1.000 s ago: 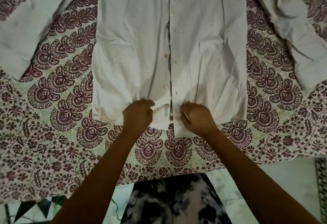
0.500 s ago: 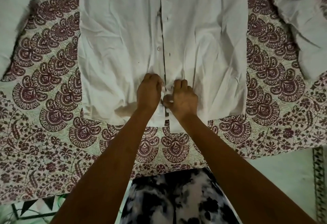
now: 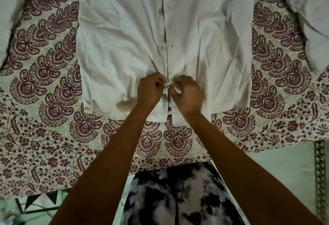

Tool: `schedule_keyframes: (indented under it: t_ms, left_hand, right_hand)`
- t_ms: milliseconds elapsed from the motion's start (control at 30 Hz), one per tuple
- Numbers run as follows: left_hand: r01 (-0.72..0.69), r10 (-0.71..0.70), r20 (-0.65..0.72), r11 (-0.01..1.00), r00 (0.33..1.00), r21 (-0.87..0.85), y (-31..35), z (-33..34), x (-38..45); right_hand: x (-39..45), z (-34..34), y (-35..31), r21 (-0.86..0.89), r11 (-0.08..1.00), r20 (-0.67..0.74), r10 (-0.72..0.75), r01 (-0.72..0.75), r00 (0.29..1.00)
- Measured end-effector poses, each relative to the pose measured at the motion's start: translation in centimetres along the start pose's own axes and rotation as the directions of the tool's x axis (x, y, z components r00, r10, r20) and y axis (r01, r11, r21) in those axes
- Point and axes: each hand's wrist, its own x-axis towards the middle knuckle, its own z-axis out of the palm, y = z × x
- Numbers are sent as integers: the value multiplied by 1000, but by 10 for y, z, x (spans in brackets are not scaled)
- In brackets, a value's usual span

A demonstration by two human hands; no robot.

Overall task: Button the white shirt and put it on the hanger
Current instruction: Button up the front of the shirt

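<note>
The white shirt (image 3: pixel 204 38) lies flat and face up on a patterned bedsheet, hem toward me, sleeves spread to both sides. Its front is unfastened above my hands: two buttons (image 3: pixel 162 47) show on the left placket, dark buttonholes on the right one. My left hand (image 3: pixel 151 91) pinches the left placket just above the hem. My right hand (image 3: pixel 188 94) pinches the right placket, and the fingertips of both hands meet at the lowest button spot. A small label (image 3: pixel 164 101) shows between my wrists. No hanger is in view.
The maroon and cream patterned bedsheet (image 3: pixel 53 91) covers the bed, its near edge hanging toward me. My legs in black and white patterned trousers (image 3: pixel 178 198) stand against the bed edge. Pale floor (image 3: pixel 284 168) shows at the lower right.
Both hands moved up from the hem corners and drew together at the plackets. The two front edges now meet between my fingertips. The view has shifted closer to the shirt.
</note>
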Motion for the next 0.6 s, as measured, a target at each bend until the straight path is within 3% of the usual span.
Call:
schedule_keyframes:
  t_ms: [100,167,267,333,367,433,500,600]
  left_hand:
    - [42,-47,-84,997,995,-61,2,7,-1]
    - [50,-58,-100,995,993,-85,3,8,-2]
    - [44,-54,-105,994,993,-99,5,6,-5]
    - [34,-46,-98,992,994,-120,8,5,-5]
    - [35,-47,-92,990,995,-134,9,5,-4]
    - [43,-58,-81,984,995,-175,14,5,-2]
    - [54,-68,-68,979,995,-198,18,5,0]
    - [43,-51,-46,984,998,-175,23,5,1]
  right_hand:
    - [1,11,-3,-241,969,16,-44,47,999]
    - [6,12,-6,-308,951,-1,-36,34,999]
    - [14,4,-9,-136,987,21,83,-79,996]
    - [15,-1,-7,119,973,18,197,-198,980]
    - [14,-4,-4,296,912,52,283,-285,958]
    - [12,-8,0,594,662,237,399,-457,886]
    - [7,-12,5,714,431,407,387,-553,827]
    - [5,-19,4,764,325,468,314,-557,826]
